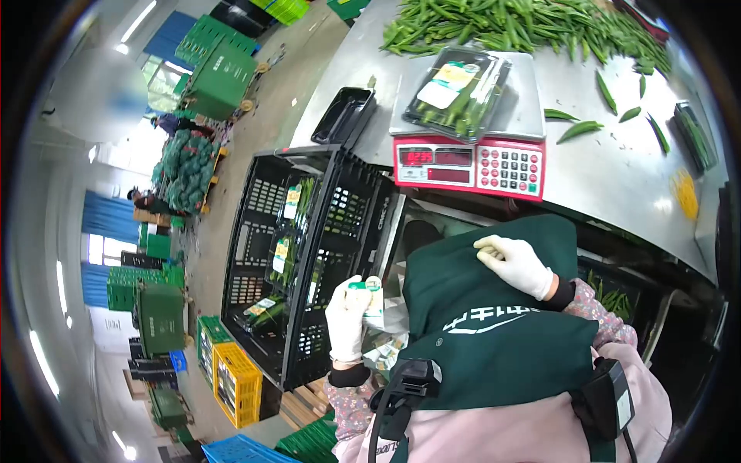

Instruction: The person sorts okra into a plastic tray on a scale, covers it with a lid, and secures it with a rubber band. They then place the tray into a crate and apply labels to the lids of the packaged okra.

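My left hand point(347, 318), in a white glove, pinches a small label card point(372, 299) beside the black crate point(299, 255). Over the green apron point(494, 309) rests my right hand point(515, 266), also gloved, its fingers curled together; whether anything is in them is hidden. A clear-lidded black tray of okra point(455, 92), with a label on top, lies on the red and silver scale point(468, 167). Labelled packs of okra point(282, 258) stand inside the crate.
Loose okra point(525, 27) is heaped on the metal table point(610, 185). An empty black tray point(344, 116) sits left of the scale; yellow bands point(684, 194) lie at the right. Yellow crate point(236, 383) and green bins point(221, 79) stand on the floor; people are far off.
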